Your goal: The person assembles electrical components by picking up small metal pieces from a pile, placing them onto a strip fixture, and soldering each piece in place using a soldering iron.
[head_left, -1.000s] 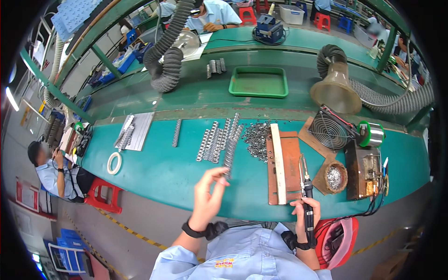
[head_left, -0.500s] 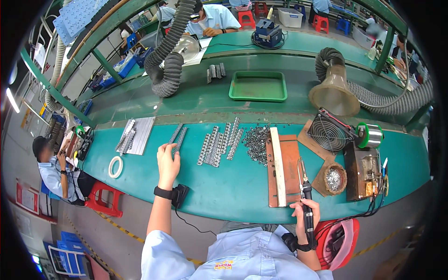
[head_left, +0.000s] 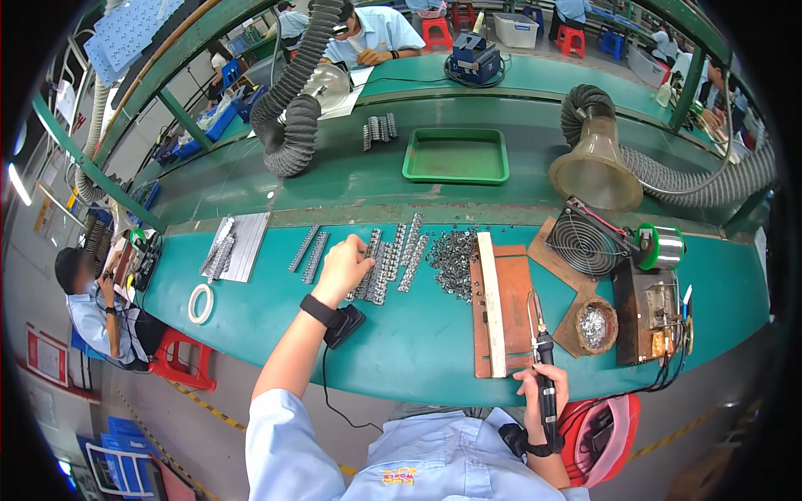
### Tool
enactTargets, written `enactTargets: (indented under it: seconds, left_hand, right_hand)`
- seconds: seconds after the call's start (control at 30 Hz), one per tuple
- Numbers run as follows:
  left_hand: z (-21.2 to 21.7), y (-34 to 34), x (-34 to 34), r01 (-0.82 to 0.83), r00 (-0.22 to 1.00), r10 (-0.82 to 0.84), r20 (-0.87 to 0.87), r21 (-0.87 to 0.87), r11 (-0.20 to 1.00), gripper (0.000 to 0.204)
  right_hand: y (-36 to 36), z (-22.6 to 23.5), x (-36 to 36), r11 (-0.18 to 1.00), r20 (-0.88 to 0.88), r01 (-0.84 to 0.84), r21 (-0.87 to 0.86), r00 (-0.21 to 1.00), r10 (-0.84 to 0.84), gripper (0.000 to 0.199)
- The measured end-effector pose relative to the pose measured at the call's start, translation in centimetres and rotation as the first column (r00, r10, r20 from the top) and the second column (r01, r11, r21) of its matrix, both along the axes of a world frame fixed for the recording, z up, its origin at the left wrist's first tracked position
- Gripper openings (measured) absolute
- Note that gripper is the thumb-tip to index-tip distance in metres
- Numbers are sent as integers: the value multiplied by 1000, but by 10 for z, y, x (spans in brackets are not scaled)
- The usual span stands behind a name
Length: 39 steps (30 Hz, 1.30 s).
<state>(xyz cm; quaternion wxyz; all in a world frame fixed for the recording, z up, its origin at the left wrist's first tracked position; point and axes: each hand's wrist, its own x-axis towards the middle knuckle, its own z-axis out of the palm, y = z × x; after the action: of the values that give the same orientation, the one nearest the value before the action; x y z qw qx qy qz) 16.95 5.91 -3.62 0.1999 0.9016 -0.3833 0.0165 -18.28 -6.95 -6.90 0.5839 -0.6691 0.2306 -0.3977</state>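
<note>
My left hand is closed in a pinch at the leftmost strip of a row of metal strips set with small parts. Its fingers partly cover that strip. Just left of the hand lie two more strips, side by side and apart from the row. In my right hand is a soldering iron, its tip pointing away from me over a reddish-brown board. A pale wooden bar runs along this board. Between row and board spreads a heap of small metal parts.
Right of the board stand a round bowl of shiny bits, a fan, a solder spool and a soldering station. A green tray and an extraction funnel are farther back. A tape roll lies left.
My left hand has moved right, from the two separate strips to the left end of the row, and its fingers have closed there. The right hand keeps hold of the soldering iron.
</note>
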Motion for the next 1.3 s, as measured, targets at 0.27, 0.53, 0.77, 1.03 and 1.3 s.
enactTargets:
  seconds: [0.27, 0.53, 0.77, 1.03, 1.3]
  left_hand:
    - [-2, 12, 22, -133, 890, 126, -438, 16, 991, 24]
    - [27, 12, -2, -377, 382, -364, -850, -503, 778, 21]
    - [36, -40, -58, -248, -66, -586, -807, -556, 793, 25]
    - [11, -49, -98, -106, 34, -552, -833, -552, 827, 22]
    - [18, -46, -128, 533, 755, -655, -37, -547, 645, 26]
  right_hand:
    - [-3, 2, 0, 998, -15, -49, 44, 999, 49, 21]
    - [-7, 5, -2, 996, -56, -48, 75, 997, 52, 21]
    - [-7, 7, -1, 995, -61, -35, 98, 997, 41, 21]
    - [-6, 11, 2, 993, -90, -3, 114, 996, 13, 21]
    - [-6, 28, 9, 970, -4, -89, 227, 996, 92, 33]
